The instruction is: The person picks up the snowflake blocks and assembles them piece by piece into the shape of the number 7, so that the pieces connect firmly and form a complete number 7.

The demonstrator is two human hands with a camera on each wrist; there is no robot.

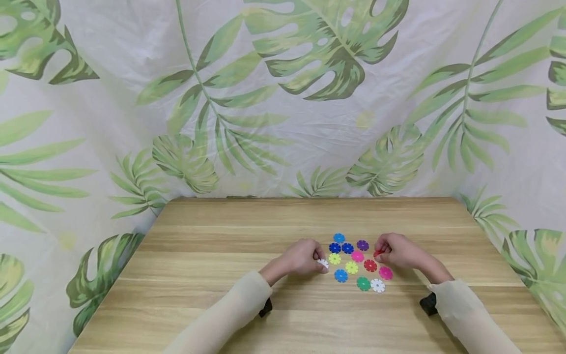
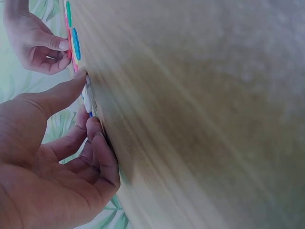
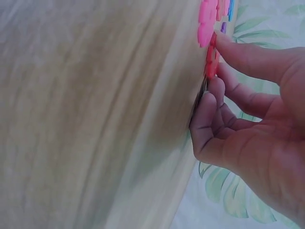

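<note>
My left hand (image 1: 305, 256) pinches a white notched plastic disc (image 1: 324, 263) at the left edge of a cluster of similar discs. In the left wrist view, thumb and index finger meet its rim just over the table. At the cluster's right side, my right hand (image 1: 399, 250) pinches a red notched disc (image 3: 212, 62) between thumb and fingers, close to the tabletop. Between the hands lie another red disc (image 1: 370, 265), pink discs (image 1: 357, 256), yellow discs (image 1: 351, 267), dark blue discs (image 1: 347, 248) and a purple disc (image 1: 362, 245).
Nearer the front edge of the cluster are a green disc (image 1: 363, 283), a second white disc (image 1: 378, 285) and a light blue disc (image 1: 341, 275). Everything lies on a wood-grain table (image 1: 212, 275). A leaf-printed curtain (image 1: 309, 147) hangs behind it.
</note>
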